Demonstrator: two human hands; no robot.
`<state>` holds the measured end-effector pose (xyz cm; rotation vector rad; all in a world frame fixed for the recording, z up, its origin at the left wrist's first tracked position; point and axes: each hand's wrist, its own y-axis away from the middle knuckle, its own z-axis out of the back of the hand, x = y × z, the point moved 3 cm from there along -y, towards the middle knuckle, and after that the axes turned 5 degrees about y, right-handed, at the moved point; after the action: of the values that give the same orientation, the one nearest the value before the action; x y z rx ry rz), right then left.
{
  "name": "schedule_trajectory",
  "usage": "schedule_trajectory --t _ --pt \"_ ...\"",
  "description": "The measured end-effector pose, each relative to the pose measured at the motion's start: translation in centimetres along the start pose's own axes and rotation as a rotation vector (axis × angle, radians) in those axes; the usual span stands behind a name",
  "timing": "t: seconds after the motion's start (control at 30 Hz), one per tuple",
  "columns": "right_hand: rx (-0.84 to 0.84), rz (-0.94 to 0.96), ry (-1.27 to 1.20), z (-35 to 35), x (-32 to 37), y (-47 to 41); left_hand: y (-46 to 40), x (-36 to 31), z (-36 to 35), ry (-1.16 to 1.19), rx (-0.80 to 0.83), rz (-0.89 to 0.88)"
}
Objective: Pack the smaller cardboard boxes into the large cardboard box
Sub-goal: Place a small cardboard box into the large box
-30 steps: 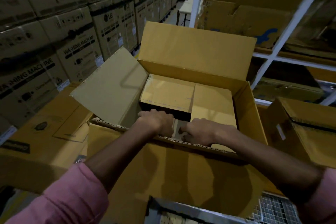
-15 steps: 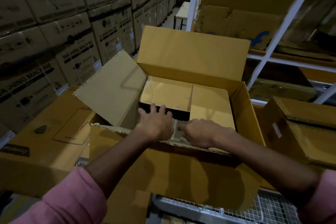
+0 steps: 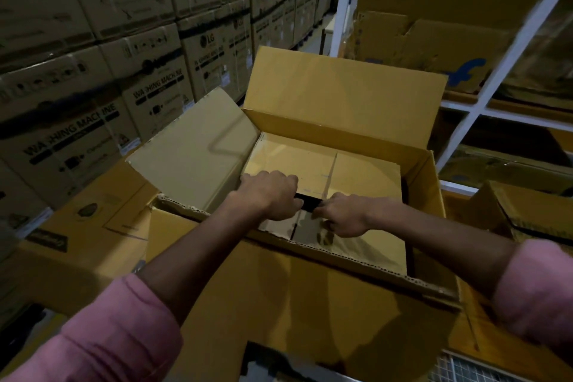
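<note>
Two hands reach into the large cardboard box (image 3: 344,102), whose four flaps stand or hang open: the far flap upright, the left flap (image 3: 192,146) leaning outward, the near flap folded down toward the person. The left hand (image 3: 269,195) has its fingers curled over the near edge of the far small box (image 3: 297,161), so its grip is closed on that edge. The right hand (image 3: 344,214) is curled too, knuckles up, at the top of the near small box (image 3: 350,242); its grip looks closed on a flap or edge of that box, though the fingertips are hidden beneath the hand. Between the two hands shows a dark gap (image 3: 308,200) that separates the far small box from the near one.

Both small boxes sit inside the large box, their tops below its rim. The far one lies against the back wall, with a seam down the middle of its closed top. The near one lies just inside the front wall, mostly covered by the forearms. Pink sleeves (image 3: 124,332) are pushed up both arms.

Stacked cartons (image 3: 77,133) printed "WASHING MACHINE" fill the left side. A white shelf frame (image 3: 483,90) holding flattened cardboard stands at the right, and another brown box (image 3: 527,208) sits beside the large one. A wire mesh surface (image 3: 465,369) shows at the bottom right corner.
</note>
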<state>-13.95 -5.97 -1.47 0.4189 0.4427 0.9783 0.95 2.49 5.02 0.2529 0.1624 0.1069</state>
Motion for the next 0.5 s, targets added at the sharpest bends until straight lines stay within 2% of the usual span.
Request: schedule_trajectory --t 0.1,0.23,0.3,0.4,0.43,0.5 --pt "0.002 0.112 0.056 -0.6 -0.3 -0.8 -0.2 -1.8 0.5 -0.035 0.022 0.052" --pt "0.03 0.131 0.165 -1.9 -1.6 -1.2 -0.9 -5.0 1.1 -0.06 0.071 0.094" --pt "-0.129 0.139 0.179 -0.9 -2.1 0.0 -1.1 -6.7 1.2 -0.052 0.094 0.124" --pt "-0.472 0.1 0.237 2.3 -3.8 3.2 -1.0 -9.2 1.5 -0.057 0.112 0.17" --pt "-0.521 0.065 0.225 3.2 -4.9 4.4 -1.1 -10.0 1.7 -0.072 0.111 0.176" --pt "-0.488 -0.042 0.077 4.2 -7.9 6.4 -1.5 -12.0 1.8 -0.106 0.133 0.166"
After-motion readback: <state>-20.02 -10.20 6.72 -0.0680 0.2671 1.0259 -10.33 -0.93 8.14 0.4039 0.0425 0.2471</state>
